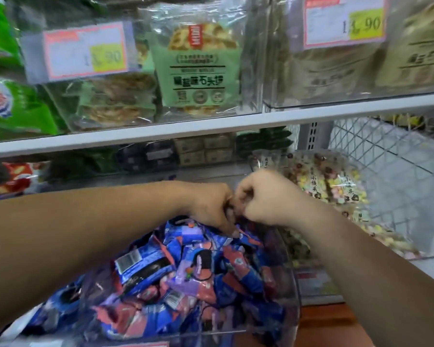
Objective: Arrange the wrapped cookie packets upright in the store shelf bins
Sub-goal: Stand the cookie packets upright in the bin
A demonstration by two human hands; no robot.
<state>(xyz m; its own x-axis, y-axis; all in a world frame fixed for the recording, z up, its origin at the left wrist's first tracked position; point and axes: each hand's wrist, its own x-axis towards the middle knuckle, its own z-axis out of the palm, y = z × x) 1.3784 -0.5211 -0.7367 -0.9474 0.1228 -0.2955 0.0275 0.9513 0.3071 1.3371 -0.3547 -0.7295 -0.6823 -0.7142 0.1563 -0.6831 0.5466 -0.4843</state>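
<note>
The lower shelf (431, 266) carries a clear bin (292, 284) right under the fingers (232, 231), heaped with blue and purple packets (186, 271) lying at all angles. Just right of the fingers lie bags of pastel candy (336, 186). Behind the fingers, at the shelf's back, stand brown boxes (203, 151) and dark green packs (263, 141); far left sits a red pack (8, 179). Above the fingers the upper shelf (211, 121) bears clear bins with green cookie packs (198, 66), beige packs (336, 66) to the right and green bags (10, 108) to the left.
</note>
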